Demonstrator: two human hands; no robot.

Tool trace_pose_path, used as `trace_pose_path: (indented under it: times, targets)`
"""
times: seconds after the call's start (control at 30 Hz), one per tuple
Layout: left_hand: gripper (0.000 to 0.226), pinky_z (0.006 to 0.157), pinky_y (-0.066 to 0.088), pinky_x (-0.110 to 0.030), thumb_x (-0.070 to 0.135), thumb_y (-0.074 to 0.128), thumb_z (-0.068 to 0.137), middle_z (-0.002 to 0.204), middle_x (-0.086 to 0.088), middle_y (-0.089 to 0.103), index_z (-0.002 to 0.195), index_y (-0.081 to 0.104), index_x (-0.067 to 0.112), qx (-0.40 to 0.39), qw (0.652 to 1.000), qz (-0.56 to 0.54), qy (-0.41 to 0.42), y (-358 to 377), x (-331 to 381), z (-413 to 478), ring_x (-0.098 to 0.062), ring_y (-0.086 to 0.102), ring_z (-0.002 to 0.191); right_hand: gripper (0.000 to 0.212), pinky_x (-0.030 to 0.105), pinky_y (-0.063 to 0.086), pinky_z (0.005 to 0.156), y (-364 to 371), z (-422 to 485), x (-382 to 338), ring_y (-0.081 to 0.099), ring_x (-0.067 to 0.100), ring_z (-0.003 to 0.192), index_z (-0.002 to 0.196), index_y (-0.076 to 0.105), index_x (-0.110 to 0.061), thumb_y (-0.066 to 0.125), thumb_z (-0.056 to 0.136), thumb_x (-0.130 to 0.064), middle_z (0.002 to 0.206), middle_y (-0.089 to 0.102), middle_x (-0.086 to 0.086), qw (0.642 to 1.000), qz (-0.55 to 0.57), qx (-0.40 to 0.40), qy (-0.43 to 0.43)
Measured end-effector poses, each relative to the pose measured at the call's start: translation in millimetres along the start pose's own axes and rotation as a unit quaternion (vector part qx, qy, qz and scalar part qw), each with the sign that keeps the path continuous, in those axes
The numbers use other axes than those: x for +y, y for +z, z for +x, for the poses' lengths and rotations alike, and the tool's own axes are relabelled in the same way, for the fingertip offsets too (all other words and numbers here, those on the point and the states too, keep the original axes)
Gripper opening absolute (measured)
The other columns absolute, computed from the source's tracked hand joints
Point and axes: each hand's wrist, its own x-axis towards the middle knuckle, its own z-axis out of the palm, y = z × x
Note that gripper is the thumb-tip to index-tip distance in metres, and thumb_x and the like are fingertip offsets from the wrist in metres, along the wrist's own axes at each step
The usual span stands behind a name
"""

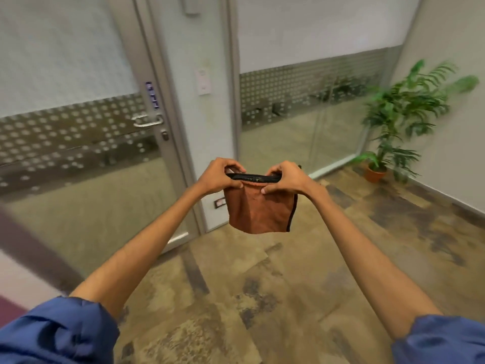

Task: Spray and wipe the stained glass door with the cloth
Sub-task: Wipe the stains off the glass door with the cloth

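Observation:
A rust-orange cloth (259, 208) with a black hem hangs folded in front of me, in mid-air. My left hand (219, 176) pinches its top left edge and my right hand (284, 178) pinches its top right edge, fingers curled over the hem. The glass door (78, 122) stands to the left, frosted above and dotted in a band, with a metal lever handle (147, 121) and a keypad (152, 95) on its frame. No spray bottle is in view.
A narrow white wall panel (207, 114) with a switch stands right of the door. More dotted glass partition (309, 101) runs to the right. A potted green plant (393, 119) stands in the right corner. Patterned brown carpet (262, 298) covers the floor.

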Motion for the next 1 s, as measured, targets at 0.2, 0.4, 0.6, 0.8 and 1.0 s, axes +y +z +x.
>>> trace_pose_path:
  times: [0.2,0.4,0.6,0.8,1.0]
  targets:
    - [0.035,0.079,0.051,-0.028,0.002,0.087,0.064,0.091,-0.008,0.076,0.098,0.077,0.008,0.089,0.994,0.014,-0.064,-89.6,-59.8,-53.7,-0.015,0.067,0.082,0.024,0.021,0.048,0.059,50.5,66.3,-94.3,0.064,0.008,0.063,0.080,0.076,-0.021,0.091,0.065,-0.032,0.073,0.074,-0.002,0.996,0.042,-0.037,-0.076]
    - [0.034,0.064,0.043,-0.005,0.005,0.086,0.063,0.087,-0.002,0.076,0.096,0.079,0.012,0.186,0.974,0.059,-0.114,-167.8,-112.3,-95.8,-0.006,0.064,0.077,0.023,0.029,0.048,0.062,101.1,133.8,-178.9,0.056,-0.005,0.044,0.082,0.076,-0.020,0.092,0.066,-0.025,0.054,0.064,-0.014,0.984,0.075,-0.070,-0.147]
    - [0.033,0.079,0.046,-0.007,0.014,0.087,0.065,0.087,0.014,0.072,0.096,0.078,0.021,0.294,0.942,0.104,-0.124,-231.1,-173.1,-117.3,0.000,0.066,0.086,0.027,0.037,0.054,0.069,151.3,206.0,-251.0,0.055,-0.007,0.045,0.088,0.077,-0.014,0.091,0.067,-0.025,0.053,0.061,-0.016,0.971,0.100,-0.059,-0.208]
    - [0.032,0.080,0.051,-0.012,0.020,0.086,0.065,0.087,0.017,0.072,0.095,0.077,0.027,0.341,0.919,0.144,-0.135,-297.0,-231.9,-114.0,0.002,0.067,0.087,0.042,0.036,0.055,0.064,188.0,291.7,-312.8,0.057,-0.002,0.042,0.096,0.074,-0.016,0.095,0.060,-0.021,0.069,0.072,-0.002,0.961,0.126,-0.065,-0.236]
    - [0.035,0.082,0.052,-0.015,0.020,0.087,0.069,0.096,0.011,0.074,0.102,0.077,0.021,0.375,0.906,0.152,-0.123,-359.8,-275.1,-100.4,-0.001,0.067,0.091,0.044,0.035,0.059,0.072,206.6,373.1,-368.3,0.073,0.018,0.068,0.100,0.065,-0.023,0.087,0.067,-0.006,0.083,0.075,0.001,0.956,0.124,-0.059,-0.259]
